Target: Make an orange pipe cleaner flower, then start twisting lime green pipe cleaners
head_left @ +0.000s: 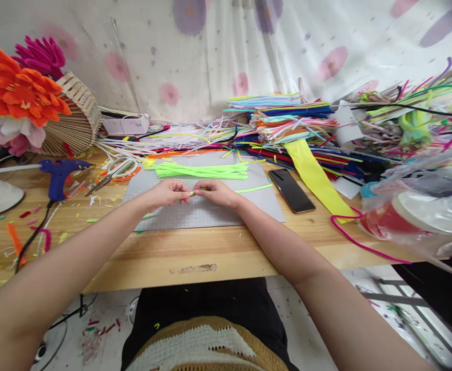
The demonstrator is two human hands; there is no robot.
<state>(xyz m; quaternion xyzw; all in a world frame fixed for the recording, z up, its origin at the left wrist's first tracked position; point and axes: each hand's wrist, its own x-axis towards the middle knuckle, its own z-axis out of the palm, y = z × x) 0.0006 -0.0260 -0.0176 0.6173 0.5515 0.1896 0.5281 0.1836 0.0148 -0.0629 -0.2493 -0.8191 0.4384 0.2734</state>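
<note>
Over the grey cutting mat, both hands meet with fingertips nearly touching. My left hand pinches one end of a light green pipe cleaner. Right beside it, my right hand pinches the same strip, which runs out past that hand to the right, beyond the mat's middle. The exact end between the fingertips is small and partly hidden. A bundle of bright green pipe cleaners lies on the mat just behind the hands.
A blue glue gun and scissors lie to the left, near a basket with fuzzy flowers. A black phone, yellow ribbon and red-and-white container are to the right. Pipe cleaner piles line the back.
</note>
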